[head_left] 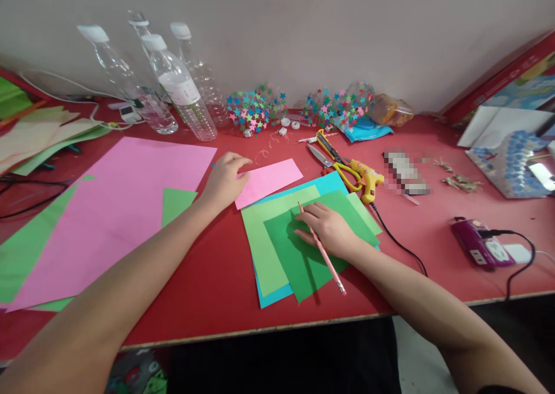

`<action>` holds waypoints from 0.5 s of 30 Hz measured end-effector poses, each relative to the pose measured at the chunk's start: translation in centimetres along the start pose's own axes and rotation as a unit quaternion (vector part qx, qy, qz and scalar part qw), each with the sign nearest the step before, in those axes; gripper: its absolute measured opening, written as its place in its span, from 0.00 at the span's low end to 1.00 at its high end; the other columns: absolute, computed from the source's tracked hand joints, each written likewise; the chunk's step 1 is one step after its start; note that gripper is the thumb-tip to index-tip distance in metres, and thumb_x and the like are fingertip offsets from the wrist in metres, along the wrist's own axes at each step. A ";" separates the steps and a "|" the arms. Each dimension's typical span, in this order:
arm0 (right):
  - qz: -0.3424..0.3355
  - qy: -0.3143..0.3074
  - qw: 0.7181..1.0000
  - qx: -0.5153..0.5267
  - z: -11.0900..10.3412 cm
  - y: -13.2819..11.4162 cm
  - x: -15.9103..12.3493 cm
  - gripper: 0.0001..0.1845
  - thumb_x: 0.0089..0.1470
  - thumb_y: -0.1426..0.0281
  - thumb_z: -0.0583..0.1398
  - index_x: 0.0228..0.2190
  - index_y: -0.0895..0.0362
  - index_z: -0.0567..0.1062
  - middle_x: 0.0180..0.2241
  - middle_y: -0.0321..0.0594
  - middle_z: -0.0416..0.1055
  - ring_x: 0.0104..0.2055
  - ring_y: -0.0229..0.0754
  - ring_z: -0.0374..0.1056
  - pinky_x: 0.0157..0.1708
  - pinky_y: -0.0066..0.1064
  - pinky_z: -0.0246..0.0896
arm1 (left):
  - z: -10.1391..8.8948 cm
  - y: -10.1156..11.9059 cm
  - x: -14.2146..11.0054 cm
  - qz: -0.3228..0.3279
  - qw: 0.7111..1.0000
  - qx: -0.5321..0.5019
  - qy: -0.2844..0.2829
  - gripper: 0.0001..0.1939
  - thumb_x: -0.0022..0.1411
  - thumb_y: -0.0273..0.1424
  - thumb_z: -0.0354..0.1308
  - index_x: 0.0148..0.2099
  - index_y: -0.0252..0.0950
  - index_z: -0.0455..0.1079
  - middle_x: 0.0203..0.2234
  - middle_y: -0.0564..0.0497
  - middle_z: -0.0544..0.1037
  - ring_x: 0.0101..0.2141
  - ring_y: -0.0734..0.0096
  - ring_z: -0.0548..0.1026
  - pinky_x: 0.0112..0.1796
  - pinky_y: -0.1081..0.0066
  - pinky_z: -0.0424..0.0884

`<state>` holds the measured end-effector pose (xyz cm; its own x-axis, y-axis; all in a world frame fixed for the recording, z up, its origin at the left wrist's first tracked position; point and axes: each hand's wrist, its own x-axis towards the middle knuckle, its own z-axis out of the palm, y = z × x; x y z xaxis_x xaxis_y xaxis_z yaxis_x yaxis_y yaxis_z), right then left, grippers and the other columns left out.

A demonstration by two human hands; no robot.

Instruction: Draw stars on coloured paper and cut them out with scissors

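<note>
My right hand (327, 229) holds a pink pencil (323, 252), its point facing away and its eraser end toward the table's front edge. That hand is over a dark green sheet of paper (290, 255). Beneath it lie a light green sheet (269, 267) and a blue sheet (277, 293), fanned unevenly. My left hand (226, 177) is at the left end of a small pink paper strip (275, 180), fingers and thumb apart, the thumb over the strip's edge. A large pink sheet (125, 209) lies left of it, with green paper (177, 200) showing beside my forearm.
Scissors (338, 165), a box cutter (327, 148) and a yellow glue gun (366, 180) with a black cord lie beyond the sheets. Plastic bottles (182, 87) and star-filled bags (338, 105) line the wall. A purple power strip (481, 243) sits at right.
</note>
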<state>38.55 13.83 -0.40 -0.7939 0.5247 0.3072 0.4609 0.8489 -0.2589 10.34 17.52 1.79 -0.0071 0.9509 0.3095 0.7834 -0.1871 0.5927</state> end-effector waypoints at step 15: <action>0.120 -0.007 0.990 -0.074 -0.2 0.5 0.1 0.19 0.59 0.60 0.59 0.48 0.58 0.71 0.48 0.51 0.71 0.47 0.55 0.63 0.48 0.45 0.55 | 4.3 2.5 -7.2 0.207 0.957 0.058 -0.194 0.30 0.65 0.50 0.52 0.60 0.34 0.62 0.62 0.35 0.59 0.63 0.47 0.57 0.62 0.47 0.55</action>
<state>38.76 14.38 -0.30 -0.6586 0.7129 0.2408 0.6896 0.6999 -0.1859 15.04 11.24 -2.19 0.5324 0.8255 0.1875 0.7329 -0.5603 0.3860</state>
